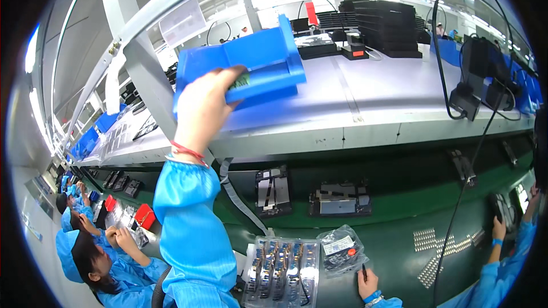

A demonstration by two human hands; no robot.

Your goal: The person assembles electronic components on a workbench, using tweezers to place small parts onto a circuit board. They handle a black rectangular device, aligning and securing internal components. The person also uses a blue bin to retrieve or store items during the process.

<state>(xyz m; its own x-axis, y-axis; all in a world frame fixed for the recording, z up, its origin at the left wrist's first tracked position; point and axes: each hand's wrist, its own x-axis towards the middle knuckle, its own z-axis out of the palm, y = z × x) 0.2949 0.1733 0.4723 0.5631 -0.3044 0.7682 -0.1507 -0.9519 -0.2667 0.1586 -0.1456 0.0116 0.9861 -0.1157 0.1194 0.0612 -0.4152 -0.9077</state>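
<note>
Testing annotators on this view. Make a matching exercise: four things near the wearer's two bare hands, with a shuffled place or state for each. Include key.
Things
1. Blue plastic open-fronted bin
2. Clear, rectangular plastic tray
3. Crumpled transparent plastic bag
4. Thin, dark, pen-like tool

Places or states
A. Bears a white label and a round red mark
B. Held in the bare right hand
C. Filled with rows of small parts
D. Up at the bare left hand, above the green bench top

Pairs: 1-D, 2-C, 3-A, 4-B
</note>
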